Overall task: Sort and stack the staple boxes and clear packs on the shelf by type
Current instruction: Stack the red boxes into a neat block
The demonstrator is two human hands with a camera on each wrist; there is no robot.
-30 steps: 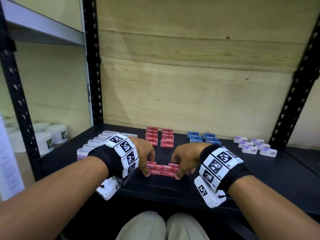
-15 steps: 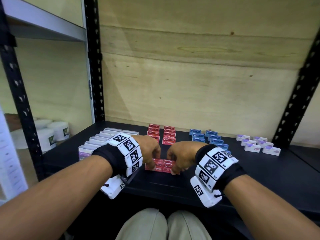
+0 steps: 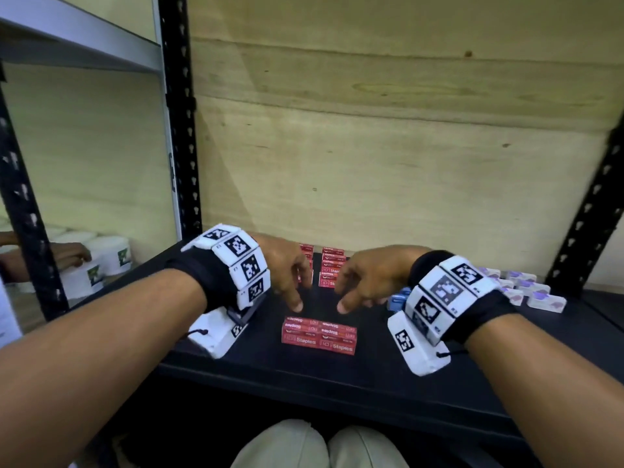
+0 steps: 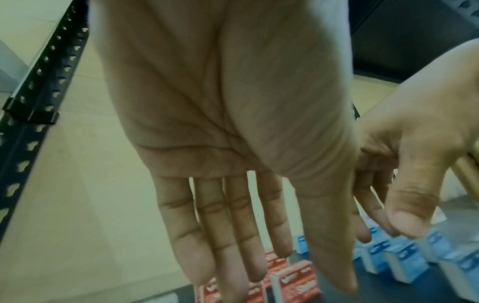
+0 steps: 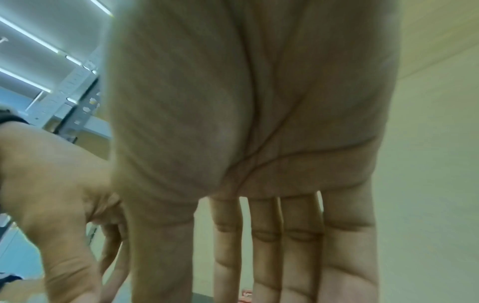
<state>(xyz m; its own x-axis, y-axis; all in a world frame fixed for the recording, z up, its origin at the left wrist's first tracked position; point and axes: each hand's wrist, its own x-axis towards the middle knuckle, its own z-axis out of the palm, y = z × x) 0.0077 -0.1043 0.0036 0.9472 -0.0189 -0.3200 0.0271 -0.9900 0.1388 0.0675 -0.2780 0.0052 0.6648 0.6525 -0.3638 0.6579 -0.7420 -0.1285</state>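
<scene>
A small block of red staple boxes [image 3: 319,335] lies near the front of the black shelf [image 3: 337,380]. Just beyond it hover my left hand [image 3: 290,278] and right hand [image 3: 361,282], both with fingers relaxed and holding nothing. Behind the hands stand two rows of red staple boxes [image 3: 332,268], also visible as red boxes [image 4: 298,280] under my left fingers. Blue staple boxes [image 3: 396,298] peek out beside my right wrist, and blue boxes [image 4: 404,258] show in the left wrist view. Clear packs with purple contents [image 3: 533,292] sit at the right.
A plywood back wall [image 3: 371,163] closes the shelf. Black perforated uprights stand at the left [image 3: 179,130] and right [image 3: 587,214]. White tubs [image 3: 98,261] sit on the neighbouring shelf at left, where another person's hand [image 3: 67,256] touches one.
Both hands have let go of the front red block and lifted up and away from it towards the back rows. The block stays near the shelf's front.
</scene>
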